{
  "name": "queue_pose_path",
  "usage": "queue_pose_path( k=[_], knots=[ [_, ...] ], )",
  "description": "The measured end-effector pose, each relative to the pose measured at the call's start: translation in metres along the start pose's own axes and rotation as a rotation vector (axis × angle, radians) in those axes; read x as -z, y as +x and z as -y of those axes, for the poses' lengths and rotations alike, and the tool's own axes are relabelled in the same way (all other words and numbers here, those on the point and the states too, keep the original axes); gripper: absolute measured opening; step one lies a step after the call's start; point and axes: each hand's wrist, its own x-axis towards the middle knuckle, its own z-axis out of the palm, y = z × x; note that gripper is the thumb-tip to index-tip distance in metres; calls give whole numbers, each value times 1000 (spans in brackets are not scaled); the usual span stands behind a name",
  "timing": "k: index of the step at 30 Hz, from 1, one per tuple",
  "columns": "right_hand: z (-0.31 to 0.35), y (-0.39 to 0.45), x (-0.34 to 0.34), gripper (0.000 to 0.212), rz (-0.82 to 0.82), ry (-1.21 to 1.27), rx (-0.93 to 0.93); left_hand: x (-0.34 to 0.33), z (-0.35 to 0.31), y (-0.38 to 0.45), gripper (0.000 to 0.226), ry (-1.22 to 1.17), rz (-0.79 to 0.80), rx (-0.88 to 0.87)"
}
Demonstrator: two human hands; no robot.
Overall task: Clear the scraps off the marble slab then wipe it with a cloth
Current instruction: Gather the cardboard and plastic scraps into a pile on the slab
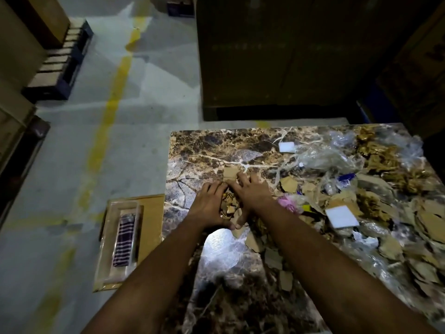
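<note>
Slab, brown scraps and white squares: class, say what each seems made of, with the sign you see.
Slab: polished marble, by its pale veins and glare.
Brown scraps: probably cardboard, being matte, flat and torn-edged.
White squares: perhaps foam or card; uncertain.
Both hands gather scraps.

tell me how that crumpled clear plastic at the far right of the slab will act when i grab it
The clear plastic looks thin and crumpled, so it is probably floppy and very light. It will likely collapse in the hand instead of lifting as one piece. It lies against cardboard scraps and gold shreds, so it may drag some along across the marble slab.
</note>
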Motion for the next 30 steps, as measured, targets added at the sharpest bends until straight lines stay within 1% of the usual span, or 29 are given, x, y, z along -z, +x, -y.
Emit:
queue_pose_path(
  k=[2,4,6,8,10,12,14,17,18,20,23,27,29,30],
  knots=[
    [-3,0,-4,130,-32,130,10,-1,-1,2,118,-76,-19,8],
    [-7,0,-9,110,-69,261,38,-4,-3,2,98,-172,-52,39],
    [-9,-1,-13,90,-119,336,70,-8,-5,3,78,-238,-87,58],
    [-9,-1,-16,78,-160,375,99,-14,-10,3,64,-262,-115,80],
    [-6,-5,-18,69,-191,431,112,-20,-16,2,58,-317,-141,111],
    [-2,-7,-22,65,-233,505,99,-24,-21,0,57,-380,-171,122],
    [1,-10,-26,60,-269,594,86,-25,-25,-2,55,-377,-205,107],
    [0,-15,-27,38,-312,721,89,-15,-33,-6,34,-458,-219,98],
    [-3,-19,-23,32,-343,756,86,-8,-38,-7,33,-482,-221,104],
    [-11,-28,-13,27,-424,793,78,6,-52,-8,32,-511,-263,82],
    [-34,-50,9,31,-579,838,102,27,-82,-2,31,-563,-366,4],
    [-80,-92,34,25,-790,799,70,50,-140,22,20,-500,-468,-122],
    [-108,-114,37,26,-832,792,6,52,-175,31,24,-484,-468,-173],
    [-123,-125,37,26,-827,789,-28,51,-192,35,27,-499,-431,-195]
  ],
)
